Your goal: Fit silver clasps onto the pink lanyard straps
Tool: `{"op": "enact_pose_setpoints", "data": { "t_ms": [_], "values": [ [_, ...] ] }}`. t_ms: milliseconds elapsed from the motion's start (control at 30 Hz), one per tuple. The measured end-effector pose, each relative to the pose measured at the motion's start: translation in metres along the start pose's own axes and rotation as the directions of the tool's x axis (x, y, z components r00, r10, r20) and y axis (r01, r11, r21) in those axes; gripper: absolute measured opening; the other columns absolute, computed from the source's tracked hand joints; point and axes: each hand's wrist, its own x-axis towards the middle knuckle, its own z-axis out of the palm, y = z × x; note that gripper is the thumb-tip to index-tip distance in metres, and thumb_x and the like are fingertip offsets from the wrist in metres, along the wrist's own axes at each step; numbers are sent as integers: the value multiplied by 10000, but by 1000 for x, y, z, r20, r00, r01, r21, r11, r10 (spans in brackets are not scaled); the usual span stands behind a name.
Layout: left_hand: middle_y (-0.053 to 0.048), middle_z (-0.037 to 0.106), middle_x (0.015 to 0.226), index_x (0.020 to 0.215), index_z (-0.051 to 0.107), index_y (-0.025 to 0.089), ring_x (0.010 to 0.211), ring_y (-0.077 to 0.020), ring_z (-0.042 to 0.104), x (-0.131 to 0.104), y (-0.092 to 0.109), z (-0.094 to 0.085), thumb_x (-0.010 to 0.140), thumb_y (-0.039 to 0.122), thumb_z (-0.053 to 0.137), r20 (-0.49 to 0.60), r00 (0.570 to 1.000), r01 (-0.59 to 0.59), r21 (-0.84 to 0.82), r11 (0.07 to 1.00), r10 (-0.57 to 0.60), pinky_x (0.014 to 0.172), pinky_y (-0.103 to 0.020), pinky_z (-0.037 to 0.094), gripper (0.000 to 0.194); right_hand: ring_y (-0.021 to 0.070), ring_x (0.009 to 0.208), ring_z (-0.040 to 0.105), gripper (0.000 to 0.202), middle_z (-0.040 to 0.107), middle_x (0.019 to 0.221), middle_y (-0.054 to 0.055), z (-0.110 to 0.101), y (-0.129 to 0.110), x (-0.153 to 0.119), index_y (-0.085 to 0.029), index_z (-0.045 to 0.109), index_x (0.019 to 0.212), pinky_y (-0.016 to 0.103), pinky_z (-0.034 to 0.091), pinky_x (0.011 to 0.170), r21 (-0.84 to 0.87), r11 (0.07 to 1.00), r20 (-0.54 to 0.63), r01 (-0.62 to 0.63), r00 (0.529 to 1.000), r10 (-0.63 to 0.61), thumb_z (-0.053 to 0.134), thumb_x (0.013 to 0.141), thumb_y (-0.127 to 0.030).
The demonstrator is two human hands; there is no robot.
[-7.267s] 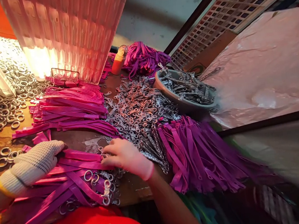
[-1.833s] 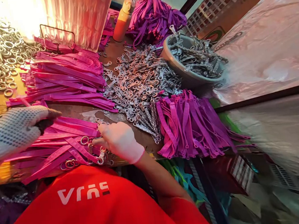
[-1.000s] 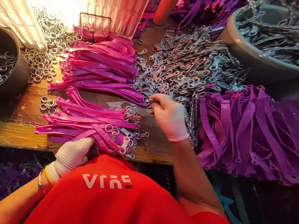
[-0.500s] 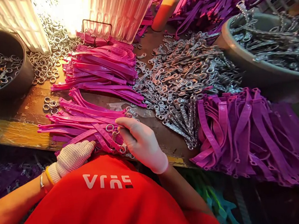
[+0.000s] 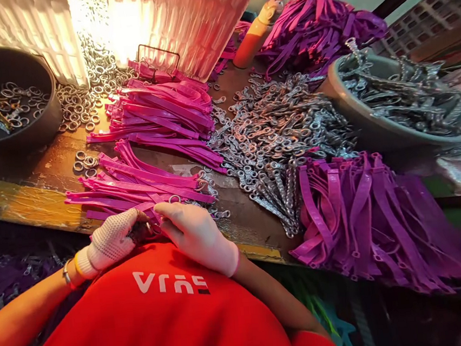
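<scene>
My left hand [image 5: 117, 239], in a dotted white knit glove with dark fingertips, is closed close to my body. What its fingers hold is mostly hidden; a small bit of metal shows beside them. My right hand [image 5: 198, 233], in a smooth white glove, pinches a pink strap [image 5: 158, 217] right beside the left fingertips. A metal ring [image 5: 174, 199] shows just above the right fingers; whether they touch it I cannot tell. Directly beyond both hands lies a loose bunch of pink straps [image 5: 145, 178], some with metal ends on their right.
A larger strap stack [image 5: 162, 106] lies behind. Metal links [image 5: 274, 120] are heaped right of it, near a tilted full bucket [image 5: 364, 103]. Purple straps [image 5: 339, 200] hang over the table edge. Rings [image 5: 78, 114] and a dark pot [image 5: 50, 103] stand left, by a bright lamp.
My right hand has moved left and toward my body, bringing a strap against my left hand. The crossing straps at the front of the bunch have shifted away. The view has tilted slightly.
</scene>
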Motion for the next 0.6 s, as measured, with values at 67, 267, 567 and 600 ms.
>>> {"op": "enact_pose_setpoints", "data": {
  "t_ms": [67, 267, 567, 600],
  "values": [
    [-56, 730, 1004, 1018, 657, 189, 917, -193, 679, 3, 6, 0, 905, 310, 581, -52, 999, 1, -103, 995, -7, 843, -286, 528, 182, 207, 959, 698, 300, 744, 1091, 69, 4, -4, 4, -229, 613, 1230, 315, 528, 846, 113, 993, 3, -36, 999, 36, 608, 931, -211],
    [54, 506, 591, 941, 573, 195, 460, -90, 411, 16, 29, 7, 902, 482, 608, 145, 956, 279, -720, 636, -255, 438, -206, 326, 292, 170, 964, 694, 300, 732, 1099, 27, 7, -9, 11, -246, 616, 1210, 294, 546, 890, 388, 903, -151, -183, 954, 259, 643, 911, -247],
    [6, 600, 733, 833, 613, 174, 623, -107, 491, 40, 45, -18, 855, 433, 681, 118, 985, 173, -562, 809, -129, 527, -196, 388, 269, 196, 965, 667, 283, 710, 1082, 64, -8, -6, 14, -239, 579, 1242, 323, 527, 845, 60, 994, -212, -95, 971, 106, 487, 975, -212],
    [20, 570, 691, 822, 588, 179, 577, -97, 462, 45, 45, -18, 863, 440, 666, 138, 976, 215, -587, 780, -166, 490, -191, 360, 276, 205, 952, 660, 270, 709, 1059, 74, -9, -5, 17, -220, 584, 1224, 330, 519, 829, -1, 996, -195, -85, 977, 83, 472, 979, -215]
  ]
}}
